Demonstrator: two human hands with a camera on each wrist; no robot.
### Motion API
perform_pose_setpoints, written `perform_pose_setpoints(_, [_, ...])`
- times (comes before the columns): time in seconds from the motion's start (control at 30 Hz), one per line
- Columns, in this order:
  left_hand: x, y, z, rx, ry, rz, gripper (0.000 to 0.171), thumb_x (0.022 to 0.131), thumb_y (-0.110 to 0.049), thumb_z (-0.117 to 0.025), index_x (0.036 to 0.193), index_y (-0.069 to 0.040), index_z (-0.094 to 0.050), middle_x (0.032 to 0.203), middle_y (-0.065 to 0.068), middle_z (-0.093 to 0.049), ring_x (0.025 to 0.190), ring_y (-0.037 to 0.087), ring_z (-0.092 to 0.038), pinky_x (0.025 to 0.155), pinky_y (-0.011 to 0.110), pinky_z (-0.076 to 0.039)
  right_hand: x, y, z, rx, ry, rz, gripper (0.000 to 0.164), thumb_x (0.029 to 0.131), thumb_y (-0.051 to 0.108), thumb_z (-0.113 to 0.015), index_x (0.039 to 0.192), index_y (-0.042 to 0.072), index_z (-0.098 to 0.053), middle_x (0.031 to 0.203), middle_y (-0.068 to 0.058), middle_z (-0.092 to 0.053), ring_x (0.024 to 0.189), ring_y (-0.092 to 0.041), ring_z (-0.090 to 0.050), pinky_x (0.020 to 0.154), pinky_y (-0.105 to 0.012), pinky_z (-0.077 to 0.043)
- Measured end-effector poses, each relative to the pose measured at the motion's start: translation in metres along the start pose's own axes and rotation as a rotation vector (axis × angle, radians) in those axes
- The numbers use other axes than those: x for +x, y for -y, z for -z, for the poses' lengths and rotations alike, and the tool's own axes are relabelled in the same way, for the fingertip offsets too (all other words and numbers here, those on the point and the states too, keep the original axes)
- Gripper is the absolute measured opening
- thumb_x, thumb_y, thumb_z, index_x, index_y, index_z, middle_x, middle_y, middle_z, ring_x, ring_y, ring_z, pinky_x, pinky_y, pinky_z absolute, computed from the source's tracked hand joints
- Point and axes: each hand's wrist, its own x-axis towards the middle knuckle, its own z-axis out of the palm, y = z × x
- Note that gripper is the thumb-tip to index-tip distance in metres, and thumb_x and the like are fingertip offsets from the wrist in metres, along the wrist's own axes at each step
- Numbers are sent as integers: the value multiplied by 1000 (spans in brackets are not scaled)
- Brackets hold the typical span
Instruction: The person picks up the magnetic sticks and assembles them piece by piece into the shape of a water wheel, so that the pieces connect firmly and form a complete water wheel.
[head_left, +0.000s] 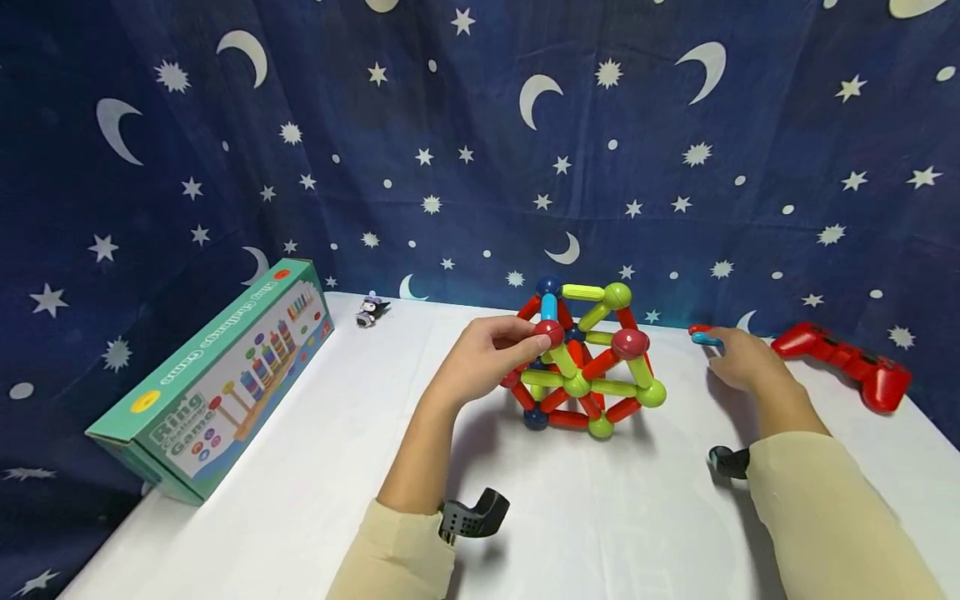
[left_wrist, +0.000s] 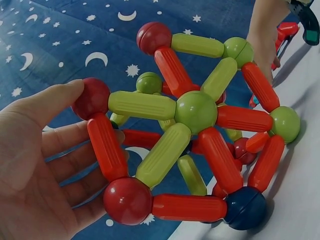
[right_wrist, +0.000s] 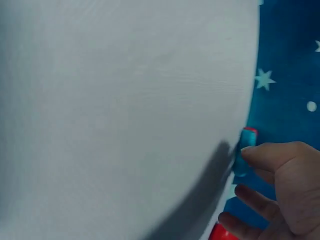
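A ball-and-stick toy structure of red and lime-green rods, with red, green and dark blue balls, stands on the white table. My left hand holds it from the left, thumb and fingers on a red ball high on its near side. In the left wrist view the thumb presses that red ball, and the other fingers reach behind the rods. At the table's back right, my right hand pinches a light blue rod. A red rod lies just behind it, mostly hidden in the right wrist view.
A red game controller lies right of my right hand. On the left stands a green Ring Challenge Game box, with a small figurine near the back edge. A dark blue star-and-moon cloth hangs behind the table.
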Motion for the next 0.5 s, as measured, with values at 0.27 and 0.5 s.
perform_pose_setpoints(0.27, [2, -1, 0, -8, 24, -5, 36, 97, -36, -70, 121, -10, -75, 107, 5, -75, 99, 19, -69, 85, 31, -59, 5, 0, -7, -54, -76, -2, 63, 92, 9, -59, 149, -7, -36, 142, -44, -36, 126, -68, -35, 104, -80, -34])
perform_pose_setpoints(0.5, [1, -3, 3, -3, 11, 5, 34, 97, -35, -71, 119, -9, -75, 106, 4, -75, 98, 18, -69, 85, 32, -59, 3, -1, -6, -91, -114, -20, 44, 90, 7, -63, 131, -8, -56, 124, -41, -43, 109, -60, -40, 88, -73, -46])
